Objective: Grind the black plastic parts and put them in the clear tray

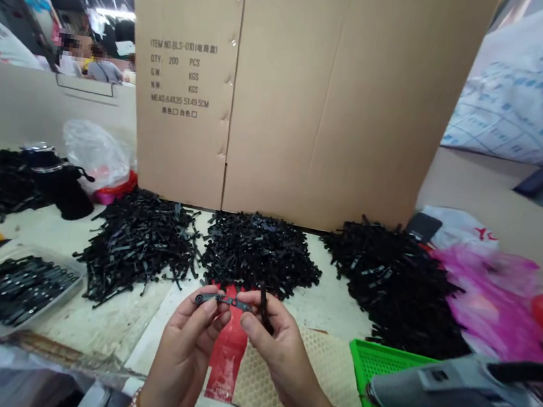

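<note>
My left hand [188, 339] pinches a small black plastic strip [205, 298] with a round eye at its end. Close against it, my right hand [278, 341] grips a similar black strip [241, 305] between thumb and forefinger. The inner ends of the two strips meet or overlap between the hands; whether they are joined I cannot tell. A further dark strip [265, 308] stands up between the right fingers. Just beyond the hands lies a heap of black strips [260, 252]. Below them a red piece of packaging [225, 364] lies on the worktable [153, 341].
More black heaps lie left [138, 246] and right [391, 279]. A clear tray [57, 309] of flat strips sits at left. A grey handheld tool [437, 385] rests over a green basket [365, 366] with small metal parts. A tall cardboard sheet [285, 98] stands behind.
</note>
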A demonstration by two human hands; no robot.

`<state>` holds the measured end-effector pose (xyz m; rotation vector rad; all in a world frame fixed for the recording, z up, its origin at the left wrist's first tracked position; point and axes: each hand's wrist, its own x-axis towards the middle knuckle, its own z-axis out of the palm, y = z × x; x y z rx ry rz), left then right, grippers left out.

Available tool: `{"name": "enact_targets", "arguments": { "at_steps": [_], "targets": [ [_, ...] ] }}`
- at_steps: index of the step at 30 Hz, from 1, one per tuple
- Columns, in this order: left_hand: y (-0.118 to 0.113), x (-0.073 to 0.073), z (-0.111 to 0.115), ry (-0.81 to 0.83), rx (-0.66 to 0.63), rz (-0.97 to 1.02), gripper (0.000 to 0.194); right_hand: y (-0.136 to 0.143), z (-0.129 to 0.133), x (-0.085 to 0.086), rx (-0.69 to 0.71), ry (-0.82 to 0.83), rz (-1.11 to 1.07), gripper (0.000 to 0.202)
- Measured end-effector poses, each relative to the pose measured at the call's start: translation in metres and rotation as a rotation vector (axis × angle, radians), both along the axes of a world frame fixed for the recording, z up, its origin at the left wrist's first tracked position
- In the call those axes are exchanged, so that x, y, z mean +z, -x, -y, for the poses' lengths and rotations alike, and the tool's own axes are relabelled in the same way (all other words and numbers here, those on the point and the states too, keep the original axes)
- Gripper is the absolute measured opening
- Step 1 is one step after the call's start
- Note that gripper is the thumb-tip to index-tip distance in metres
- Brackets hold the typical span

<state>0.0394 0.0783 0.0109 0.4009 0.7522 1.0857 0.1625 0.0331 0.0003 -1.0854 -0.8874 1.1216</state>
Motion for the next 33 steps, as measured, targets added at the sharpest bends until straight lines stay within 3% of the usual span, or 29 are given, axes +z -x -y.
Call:
{"name": "enact_targets", "arguments": {
  "at_steps": [5, 12, 16, 21, 24, 28, 31, 33],
  "targets": [
    [0.000, -0.006, 0.002, 0.031, -0.004, -0.029, 0.037, -0.001, -0.006, -0.002, -0.030, 0.007, -0.014, 0.029],
    [0.018, -0.018, -0.004, -0.056, -0.173, -0.129, 0.033, -0.010, -0.014, -0.004, 0.024, 0.024, 0.117, 0.025],
    [0.025, -0.025, -0.013, -0.144, -0.282, -0.290, 0.028, -0.011, -0.019, -0.005, 0.074, 0.041, 0.261, 0.023],
    [0.031, -0.038, -0.020, -0.115, -0.419, -0.376, 0.039, -0.020, -0.020, -0.019, 0.132, 0.151, 0.412, 0.037],
    [0.041, -0.047, -0.026, -0.103, -0.497, -0.399, 0.047, -0.049, -0.013, -0.032, 0.062, 0.229, 0.631, 0.046],
    [0.064, -0.065, -0.041, -0.108, -0.467, -0.482, 0.050, -0.115, -0.003, -0.056, -0.077, 0.341, 1.145, 0.046],
    [0.079, -0.079, -0.053, -0.123, -0.439, -0.558, 0.048, -0.159, 0.003, -0.070, -0.024, 0.476, 1.393, 0.047],
    [0.086, -0.086, -0.058, -0.132, -0.444, -0.567, 0.046, -0.171, 0.004, -0.073, -0.025, 0.513, 1.553, 0.047]
  ]
}}
